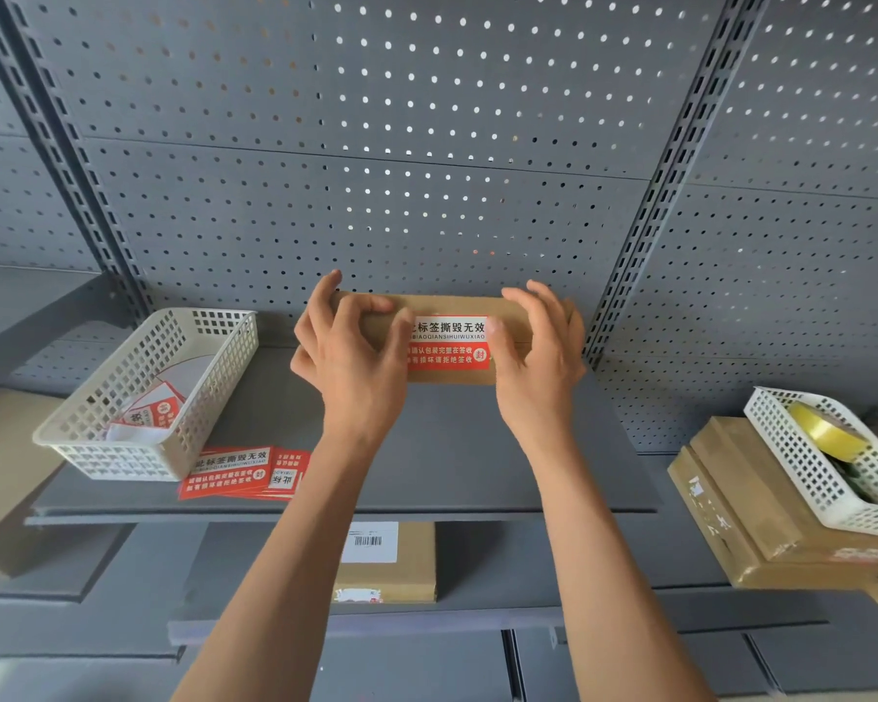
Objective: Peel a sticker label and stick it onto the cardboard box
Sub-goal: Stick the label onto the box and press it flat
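A flat brown cardboard box (447,304) stands on the grey shelf (452,458) against the pegboard. A red and white sticker label (449,344) lies across its front edge, wrapped from the top face down the front. My left hand (348,354) covers the box's left part, with fingers curled over its top and the thumb at the label's left end. On the right part of the box rests my right hand (541,354), its thumb on the label's right end. Both ends of the box are hidden behind my hands.
A white basket (138,397) with peeled backing sheets sits at the left. Several sticker labels (242,473) lie stacked beside it. At the right, a white basket (832,463) with yellow tape (827,430) rests on stacked boxes (746,509). Another box (386,564) lies on the lower shelf.
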